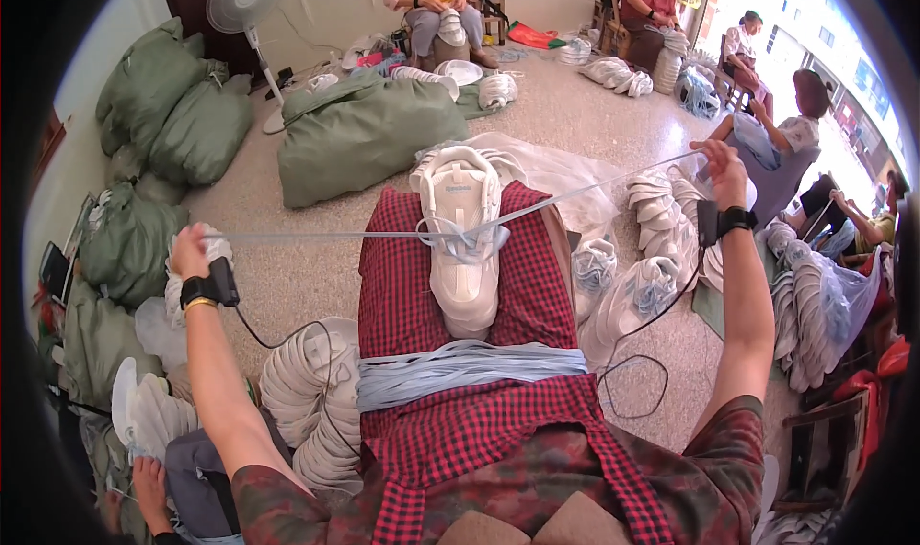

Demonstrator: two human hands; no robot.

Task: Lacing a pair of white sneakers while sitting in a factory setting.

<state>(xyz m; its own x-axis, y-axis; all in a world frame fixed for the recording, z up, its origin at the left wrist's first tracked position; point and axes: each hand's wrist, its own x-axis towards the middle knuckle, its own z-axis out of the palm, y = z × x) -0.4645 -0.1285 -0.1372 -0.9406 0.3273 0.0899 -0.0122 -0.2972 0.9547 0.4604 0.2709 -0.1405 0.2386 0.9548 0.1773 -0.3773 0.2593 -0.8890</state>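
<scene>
A white sneaker (464, 289) rests between my thighs on the red-and-black checked apron (393, 286), its toe toward me. From its front eyelets a pale blue shoelace (575, 196) runs out taut to both sides. My left hand (189, 253), far out to the left, is closed on one end. Higher up on the right, my right hand (725, 173) pinches the other end between the fingers. Across my waist lies a thick bundle of pale blue laces (470, 373). Both wrists wear black bands with cables.
Stacked white shoe uppers (299, 401) stand by my left leg, more sneakers (632, 301) by my right. Ahead lies a green sack (369, 128), with several sacks (158, 104) and a fan (244, 4) on the left. Other people sit working at the back and right; a hand (150, 488) shows lower left.
</scene>
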